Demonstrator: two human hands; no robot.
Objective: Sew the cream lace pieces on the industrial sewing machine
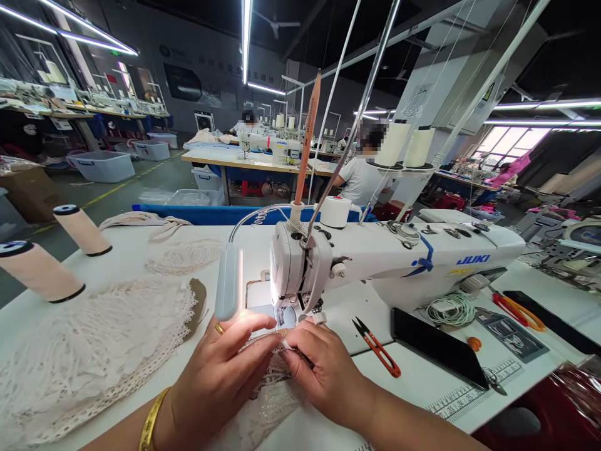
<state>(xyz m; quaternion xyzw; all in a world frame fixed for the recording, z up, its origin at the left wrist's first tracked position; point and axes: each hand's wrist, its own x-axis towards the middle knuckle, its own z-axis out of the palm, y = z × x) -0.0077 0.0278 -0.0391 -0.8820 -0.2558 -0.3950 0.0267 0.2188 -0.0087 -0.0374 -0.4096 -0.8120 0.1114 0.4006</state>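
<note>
A white sewing machine (399,257) stands on the white table (422,376), its needle area lit by a small lamp (228,282). Just in front of the needle, my left hand (225,369) and my right hand (323,369) both pinch a piece of cream lace fabric (275,401). The fingertips of the two hands meet over a small white strip on the lace. My left hand wears a gold ring and a gold bangle. The lace runs from under the presser foot down toward me between my wrists.
A pile of cream lace (89,351) lies at left beside two thread cones (40,270). Red thread snips (378,347), a black phone (436,347), orange scissors (519,310) and a coiled cord (448,308) lie at right. Other people sew at tables behind.
</note>
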